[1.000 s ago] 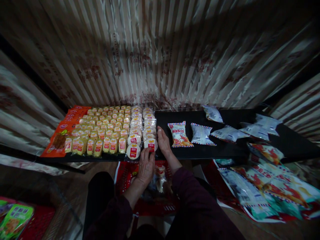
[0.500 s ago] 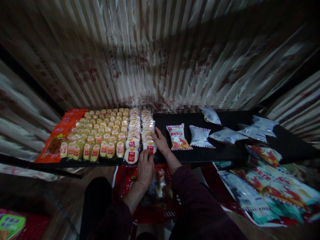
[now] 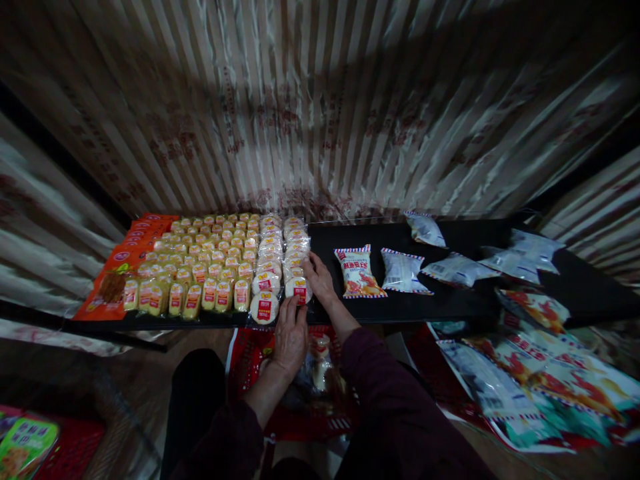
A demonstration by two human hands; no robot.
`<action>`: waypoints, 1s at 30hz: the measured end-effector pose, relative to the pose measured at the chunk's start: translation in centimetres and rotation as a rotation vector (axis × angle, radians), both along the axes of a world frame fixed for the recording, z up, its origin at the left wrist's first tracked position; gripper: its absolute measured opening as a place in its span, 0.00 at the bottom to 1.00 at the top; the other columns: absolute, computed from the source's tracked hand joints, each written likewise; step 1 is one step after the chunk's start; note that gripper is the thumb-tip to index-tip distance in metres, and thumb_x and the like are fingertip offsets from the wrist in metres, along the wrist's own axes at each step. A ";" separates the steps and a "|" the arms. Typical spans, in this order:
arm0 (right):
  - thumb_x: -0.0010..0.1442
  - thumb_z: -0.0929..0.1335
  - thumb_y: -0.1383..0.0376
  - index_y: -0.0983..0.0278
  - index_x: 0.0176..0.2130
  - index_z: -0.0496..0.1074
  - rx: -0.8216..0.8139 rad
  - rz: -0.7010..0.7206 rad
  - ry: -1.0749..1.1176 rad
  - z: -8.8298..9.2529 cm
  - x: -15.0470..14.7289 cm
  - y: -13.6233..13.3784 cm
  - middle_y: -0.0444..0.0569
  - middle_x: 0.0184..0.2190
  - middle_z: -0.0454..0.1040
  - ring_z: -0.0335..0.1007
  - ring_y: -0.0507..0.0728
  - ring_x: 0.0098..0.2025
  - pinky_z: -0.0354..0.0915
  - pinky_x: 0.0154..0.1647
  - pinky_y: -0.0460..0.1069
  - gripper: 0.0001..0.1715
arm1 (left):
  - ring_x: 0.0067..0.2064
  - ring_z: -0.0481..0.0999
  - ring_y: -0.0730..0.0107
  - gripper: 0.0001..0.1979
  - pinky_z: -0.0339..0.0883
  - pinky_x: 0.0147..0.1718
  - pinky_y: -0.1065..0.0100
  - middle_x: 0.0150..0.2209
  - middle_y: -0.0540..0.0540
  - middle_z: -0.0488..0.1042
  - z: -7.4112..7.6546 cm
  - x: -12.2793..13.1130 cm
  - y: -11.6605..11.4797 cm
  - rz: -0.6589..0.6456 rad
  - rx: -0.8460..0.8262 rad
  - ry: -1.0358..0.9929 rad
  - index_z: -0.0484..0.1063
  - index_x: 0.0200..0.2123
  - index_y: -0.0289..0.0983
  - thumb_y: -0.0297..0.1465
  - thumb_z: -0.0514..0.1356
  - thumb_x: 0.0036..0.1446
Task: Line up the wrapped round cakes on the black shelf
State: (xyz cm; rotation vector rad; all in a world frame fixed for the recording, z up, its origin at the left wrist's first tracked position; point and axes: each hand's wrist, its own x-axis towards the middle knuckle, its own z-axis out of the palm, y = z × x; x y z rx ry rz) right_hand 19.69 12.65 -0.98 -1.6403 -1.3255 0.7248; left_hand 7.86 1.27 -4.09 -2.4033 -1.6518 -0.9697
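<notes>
Setting: dim, curtained enclosure; striped, printed curtain [image 3: 300,120] at twelve o'clock; black shelf [image 3: 325,237] across the front. Clock centred on the hands.

Nearest items:
- Red basket [image 3: 243,360], at six o'clock below the shelf edge, with wrapped goods inside, indistinct.
- Green-labelled pack [image 3: 27,440], at eight o'clock, low.
- Heap of printed bags [image 3: 540,373], at four o'clock, overhanging red containers.

At the shelf edge:
- Left hand [image 3: 290,340], one: fingers extended and close together, tips at the lower edge of the front packet [image 3: 299,288] of the right-hand row. Whether they pinch it cannot be told.
- Right hand [image 3: 323,283], one: fingers half bent, tips against the row's right side; grip cannot be told.
- Change: a second ago this hand stood upright just beside the row; now its fingers have come in onto the packets. The left hand keeps its place. The row thus appears contained at front and side.

Beyond:
- Round white packets, two rows, twelve o'clock, running back.
- Yellow wrapped cakes [image 3: 205,267], ranked, ten o'clock.
- Orange packs [image 3: 117,267], nine to ten o'clock.
- Face-up bag [image 3: 358,272], two o'clock.
- Pale bags [image 3: 403,271], scattered, two to three o'clock.
</notes>
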 end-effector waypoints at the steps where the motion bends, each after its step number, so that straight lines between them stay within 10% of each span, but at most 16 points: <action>1: 0.59 0.59 0.46 0.60 0.56 0.67 -0.004 0.004 -0.003 -0.1 0.1 0.1 0.51 0.52 0.72 0.67 0.61 0.53 0.59 0.58 0.58 0.33 | 0.59 0.63 0.57 0.15 0.67 0.55 0.53 0.56 0.39 0.66 0.0 -0.1 0.0 -0.008 0.001 0.005 0.70 0.47 0.35 0.21 0.52 0.59; 30: 0.61 0.56 0.43 0.65 0.57 0.66 0.046 -0.020 0.194 0.4 0.6 -0.9 0.53 0.60 0.65 0.60 0.61 0.61 0.53 0.64 0.56 0.38 | 0.59 0.63 0.56 0.20 0.65 0.54 0.53 0.59 0.39 0.65 0.2 -0.5 -1.0 -0.031 -0.006 0.065 0.67 0.53 0.37 0.21 0.53 0.57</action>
